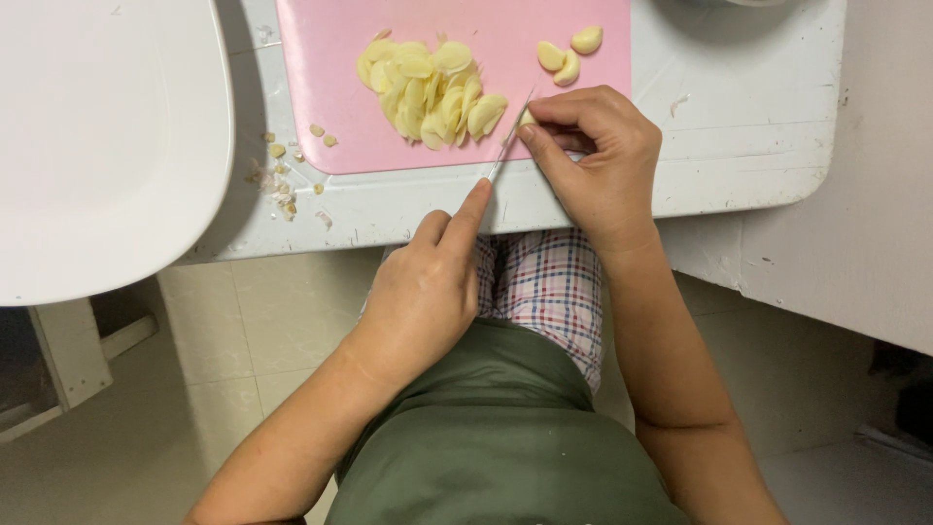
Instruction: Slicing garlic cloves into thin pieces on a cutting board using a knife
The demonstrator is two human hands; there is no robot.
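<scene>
The left hand (423, 292) is closed around a knife (509, 136), forefinger stretched along its spine, the thin blade slanting up onto the pink cutting board (330, 87). The right hand (595, 156) pinches a garlic clove (526, 118) at the board's near edge, touching the blade. Just left lies a pile of garlic slices (428, 89) (3 whole cloves (569, 53) sit apart), all on the white counter (739, 146).

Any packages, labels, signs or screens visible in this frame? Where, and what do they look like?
None in view. Only a pink cutting board with pale sliced garlic, three whole cloves, a thin knife in the left hand and the right hand steadying a clove.
</scene>
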